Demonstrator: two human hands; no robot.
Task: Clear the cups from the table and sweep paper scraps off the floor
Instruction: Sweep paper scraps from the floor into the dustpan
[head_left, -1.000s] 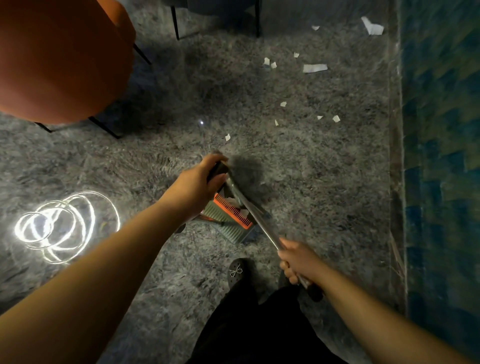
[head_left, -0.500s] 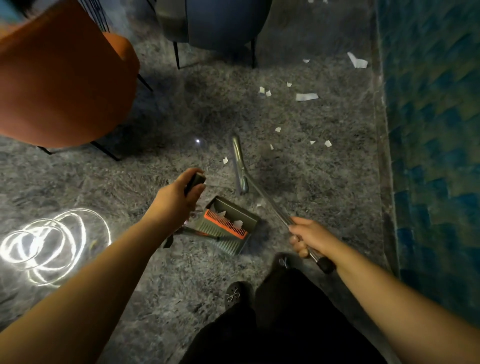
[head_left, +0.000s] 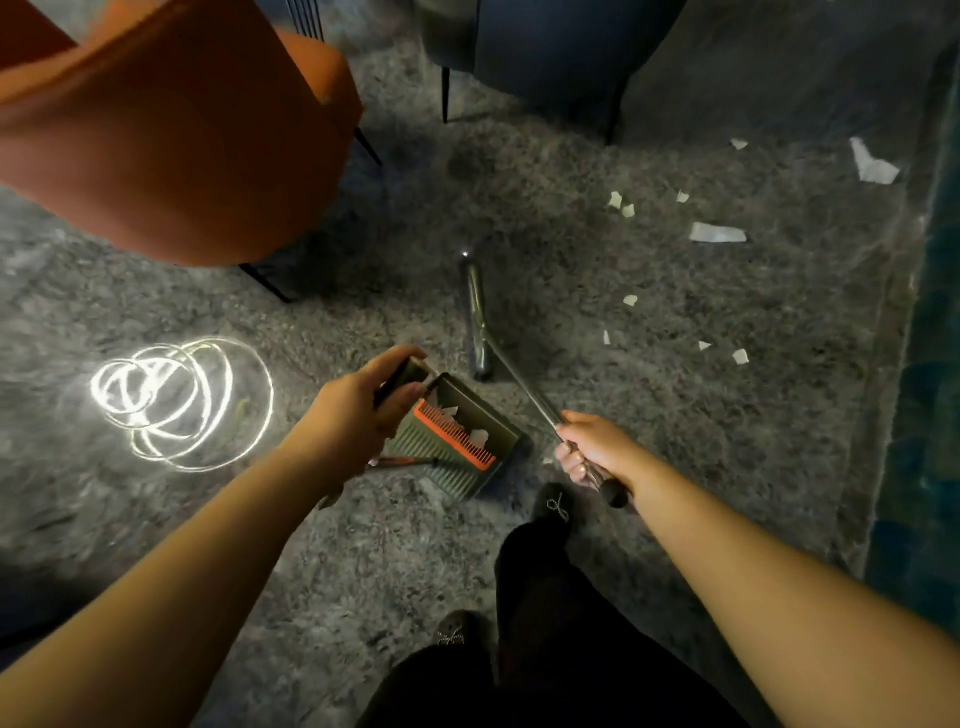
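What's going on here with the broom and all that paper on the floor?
A person is sweeping up. The left hand grips the handle of a green dustpan with an orange comb edge, which already holds a few white paper scraps. The right hand holds the metal handle of a slim broom, whose head rests on the grey speckled floor just beyond the pan. More white paper scraps lie scattered farther out, unswept, near an orange chair.

A single wide-angle head view looks steeply down from standing height at the grey floor (head_left: 675, 415), edges bowed by the lens. Both forearms enter from the bottom corners; the wearer's shoes (head_left: 556, 506) sit bottom centre.
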